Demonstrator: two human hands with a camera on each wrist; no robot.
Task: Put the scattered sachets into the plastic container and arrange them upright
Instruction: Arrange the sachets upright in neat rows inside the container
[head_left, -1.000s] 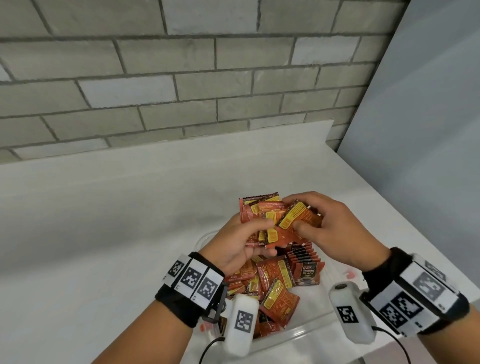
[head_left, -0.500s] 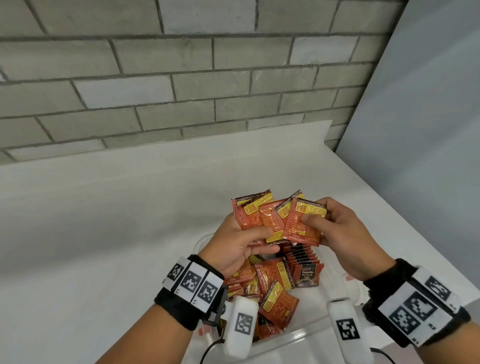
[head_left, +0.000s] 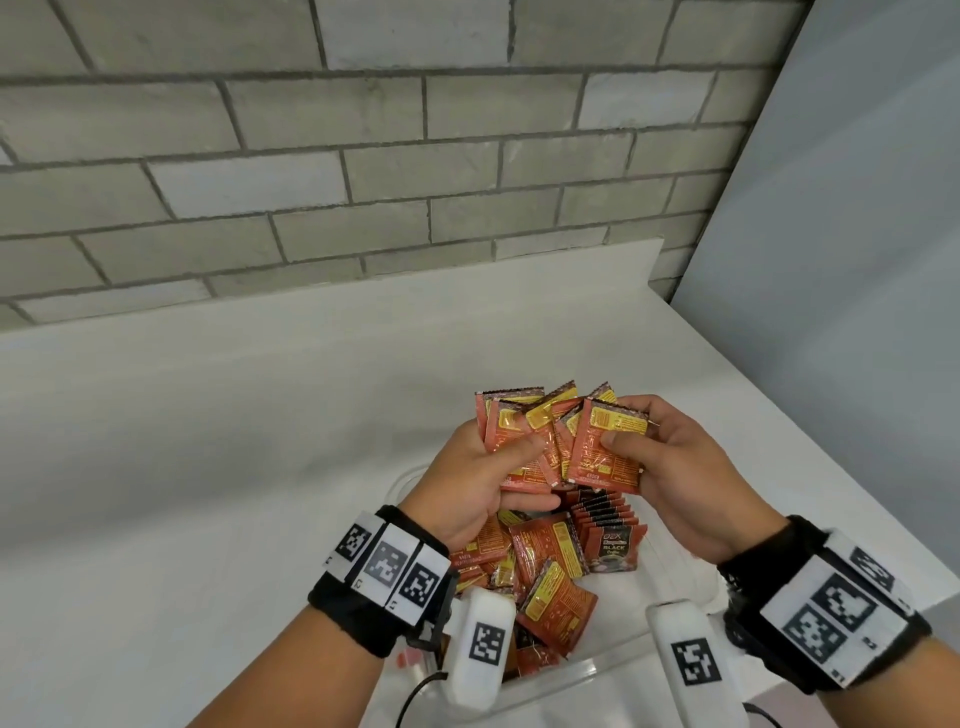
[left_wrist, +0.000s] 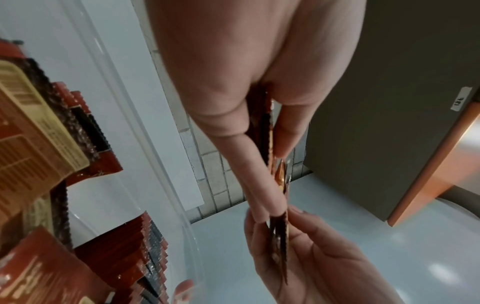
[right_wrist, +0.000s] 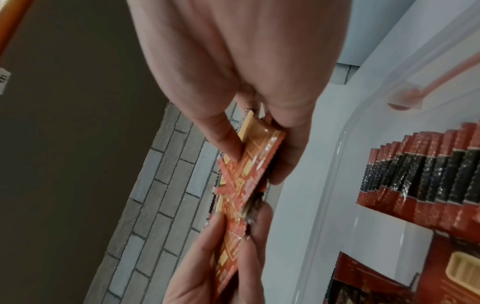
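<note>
A fan of several red and yellow sachets (head_left: 558, 441) is held up above the clear plastic container (head_left: 613, 670). My left hand (head_left: 488, 467) pinches the left side of the bundle (left_wrist: 275, 164), thumb in front. My right hand (head_left: 649, 452) pinches the frontmost sachet (head_left: 605, 449) on the right, seen edge-on as a sachet (right_wrist: 249, 164) in the right wrist view. Inside the container a row of sachets (head_left: 605, 519) stands upright at the back right, and loose sachets (head_left: 550, 587) lie in a heap on the left.
The container sits on a white table (head_left: 208, 441) near its front right part. A grey brick wall (head_left: 363, 156) runs behind, and a pale panel (head_left: 857, 260) stands on the right. The table edge (head_left: 831, 457) runs close to my right hand.
Both hands have turned the bundle upright and fanned it out. My right hand has shifted from on top of the sachets to pinching the frontmost one at its right side.
</note>
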